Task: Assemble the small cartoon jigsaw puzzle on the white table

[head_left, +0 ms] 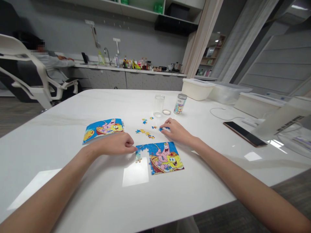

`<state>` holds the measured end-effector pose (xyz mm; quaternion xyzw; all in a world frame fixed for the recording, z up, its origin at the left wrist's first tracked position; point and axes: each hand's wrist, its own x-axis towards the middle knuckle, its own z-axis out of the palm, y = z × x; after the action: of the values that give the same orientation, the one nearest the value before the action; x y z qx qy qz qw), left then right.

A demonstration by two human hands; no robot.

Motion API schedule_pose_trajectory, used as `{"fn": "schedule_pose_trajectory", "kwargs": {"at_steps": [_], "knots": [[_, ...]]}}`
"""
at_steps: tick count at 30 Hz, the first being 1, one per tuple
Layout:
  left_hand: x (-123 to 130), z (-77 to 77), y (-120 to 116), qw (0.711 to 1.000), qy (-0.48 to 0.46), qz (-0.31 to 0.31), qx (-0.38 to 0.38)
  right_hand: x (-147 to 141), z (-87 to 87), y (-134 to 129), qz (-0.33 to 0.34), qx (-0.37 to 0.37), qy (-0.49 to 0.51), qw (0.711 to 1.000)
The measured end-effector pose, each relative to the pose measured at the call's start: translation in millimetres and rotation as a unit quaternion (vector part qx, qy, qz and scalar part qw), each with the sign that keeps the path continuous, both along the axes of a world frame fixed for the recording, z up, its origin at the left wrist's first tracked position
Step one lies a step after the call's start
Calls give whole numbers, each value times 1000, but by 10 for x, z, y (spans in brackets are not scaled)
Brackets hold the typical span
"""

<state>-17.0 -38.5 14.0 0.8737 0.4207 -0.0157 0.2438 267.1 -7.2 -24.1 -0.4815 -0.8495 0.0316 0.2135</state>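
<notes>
A partly assembled jigsaw puzzle with cartoon figures in a boat lies flat on the white table; a gap shows at its lower left. My left hand is closed, its fingertips touching the puzzle's upper left corner; the inside of its grip is hidden. Beyond the puzzle, my right hand pinches a blue puzzle piece at the table top. Several loose puzzle pieces are scattered to its left. Behind my left hand lies a curled picture sheet with the same scene, partly covered by that hand.
Farther back stand a clear jar, a round lid and a printed can. To the right are a phone, a white cable and storage boxes. A person sits in a chair by the counter, back left.
</notes>
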Motion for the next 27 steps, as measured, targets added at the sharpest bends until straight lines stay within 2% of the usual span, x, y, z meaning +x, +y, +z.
{"fn": "schedule_pose_trajectory", "kwargs": {"at_steps": [7, 10, 14, 18, 20, 27], "knots": [[16, 29, -18, 1000, -2, 2, -2, -55, 63, -41, -11, -23, 32, 999], [17, 25, -17, 1000, -5, 3, -2, -91, 115, -48, -17, -66, 108, 992], [20, 25, -17, 1000, 1, 7, 0, -173, 187, -92, 4, -178, 242, 954], [28, 34, -25, 1000, 5, 6, 5, -316, 252, -257, 53, -315, 295, 901], [32, 39, -33, 1000, 8, 10, 5, -390, 273, -355, 60, -358, 318, 876], [48, 58, -47, 1000, 5, 16, 4, -511, 279, -526, 75, -386, 301, 869]]}}
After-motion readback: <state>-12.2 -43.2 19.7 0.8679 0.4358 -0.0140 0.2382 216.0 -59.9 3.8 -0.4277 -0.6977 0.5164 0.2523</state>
